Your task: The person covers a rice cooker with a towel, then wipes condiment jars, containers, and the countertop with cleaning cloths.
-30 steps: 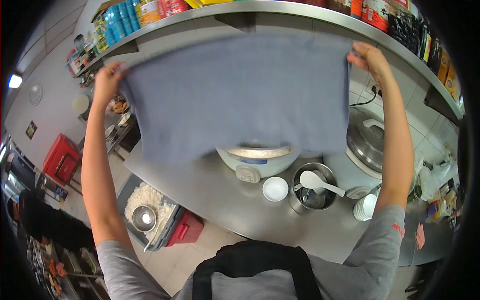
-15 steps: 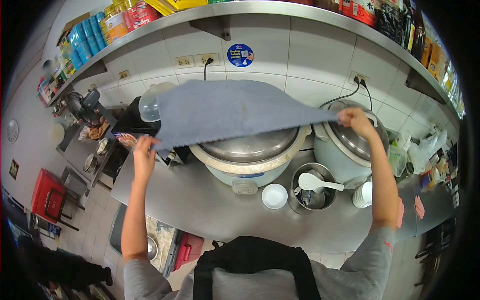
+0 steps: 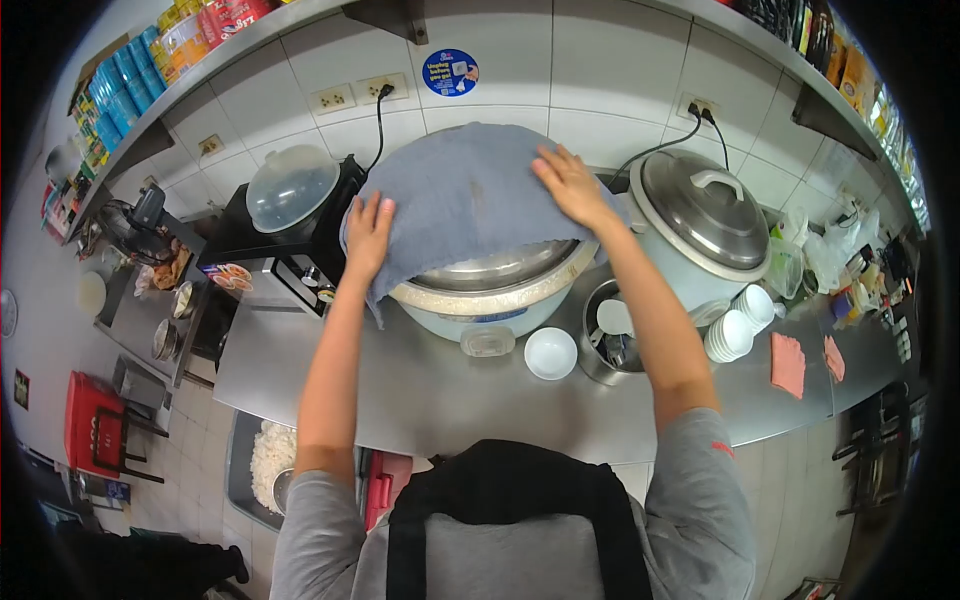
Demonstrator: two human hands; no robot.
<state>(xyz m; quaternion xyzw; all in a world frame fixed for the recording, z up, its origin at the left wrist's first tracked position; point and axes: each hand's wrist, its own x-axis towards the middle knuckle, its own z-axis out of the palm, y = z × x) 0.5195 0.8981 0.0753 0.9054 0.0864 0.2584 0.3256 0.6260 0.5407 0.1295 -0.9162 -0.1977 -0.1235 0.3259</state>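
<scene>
Wears a plain grey top (image 3: 490,560) at the bottom centre of the frame, with short, loosely cut sleeves. Ends the left sleeve (image 3: 318,520) in a simple edge near the elbow, at the lower left of centre, and the right sleeve (image 3: 700,500) likewise at the lower right. Carries a small red marking (image 3: 722,448) near the hem of the right sleeve, too small to read. Crosses the chest with a broad black band (image 3: 505,485), arched on top, bending down into two thick straps toward the bottom edge. Leaves forearms and both hands bare.
</scene>
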